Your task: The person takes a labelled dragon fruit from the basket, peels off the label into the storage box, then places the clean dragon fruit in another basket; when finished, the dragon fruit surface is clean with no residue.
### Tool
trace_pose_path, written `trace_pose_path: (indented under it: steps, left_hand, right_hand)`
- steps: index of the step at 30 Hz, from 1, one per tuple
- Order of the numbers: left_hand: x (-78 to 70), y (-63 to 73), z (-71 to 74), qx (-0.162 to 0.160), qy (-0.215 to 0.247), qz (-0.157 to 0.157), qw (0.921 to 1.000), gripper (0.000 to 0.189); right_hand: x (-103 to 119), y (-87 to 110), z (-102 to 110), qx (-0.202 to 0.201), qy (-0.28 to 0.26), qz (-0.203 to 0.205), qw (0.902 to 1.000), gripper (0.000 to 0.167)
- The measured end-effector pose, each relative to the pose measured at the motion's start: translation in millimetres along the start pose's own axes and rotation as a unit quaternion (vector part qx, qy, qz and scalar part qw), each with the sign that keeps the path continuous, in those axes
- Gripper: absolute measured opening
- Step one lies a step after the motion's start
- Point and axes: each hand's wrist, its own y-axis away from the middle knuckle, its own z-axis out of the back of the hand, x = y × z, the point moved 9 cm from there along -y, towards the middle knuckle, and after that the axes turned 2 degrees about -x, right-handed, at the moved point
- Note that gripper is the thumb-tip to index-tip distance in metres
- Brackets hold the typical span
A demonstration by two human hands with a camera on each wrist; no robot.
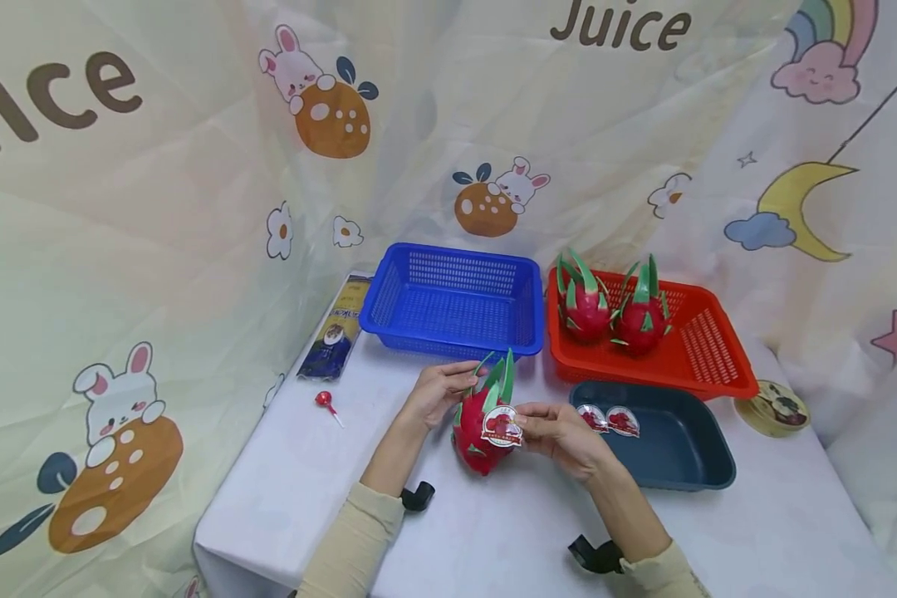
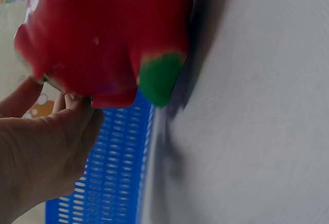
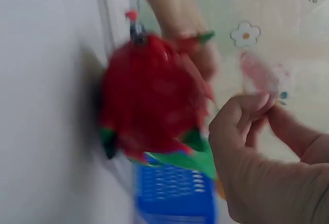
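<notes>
A red dragon fruit (image 1: 478,432) with green leaf tips stands on the white cloth, its leaves pointing up. My left hand (image 1: 445,390) holds it at the upper left, by the base of the leaves. In the left wrist view, the thumb and fingers of that hand (image 2: 49,147) meet the fruit's edge, some fingertips hidden behind it. Between thumb and fingers my right hand (image 1: 561,432) pinches a round sticker (image 1: 502,426) with a red fruit picture. The sticker (image 3: 258,74) looks blurred in the right wrist view, apart from the fruit there.
Behind the fruit stands a blue basket (image 1: 452,336). A red basket (image 1: 688,374) at right holds two dragon fruits (image 1: 586,311). In front, a dark tray (image 1: 673,461) contains two round stickers (image 1: 623,421). A round tin (image 1: 773,409), a lollipop (image 1: 325,400) and a packet (image 1: 336,332) lie around.
</notes>
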Motion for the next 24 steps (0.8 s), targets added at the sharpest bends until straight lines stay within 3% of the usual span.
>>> trace_pose_path:
  steps: [7,15,24]
  left_hand:
    - [-2.4,1.6,-4.4,0.005,-0.023,-0.001,0.9997,0.041]
    - [0.4,-1.6,0.0,-0.005,-0.013,0.008,0.9999,0.04]
    - [1.8,1.3,3.8,-0.005,-0.022,0.018,0.9996,0.043]
  right_hand:
    - [21,8.9,14,-0.005,0.033,0.033,0.9989,0.021]
    - [33,22.5,57,-0.059,0.085,0.051,0.9933,0.034]
    - [47,34.2,91,-0.063,0.133,0.061,0.9872,0.032]
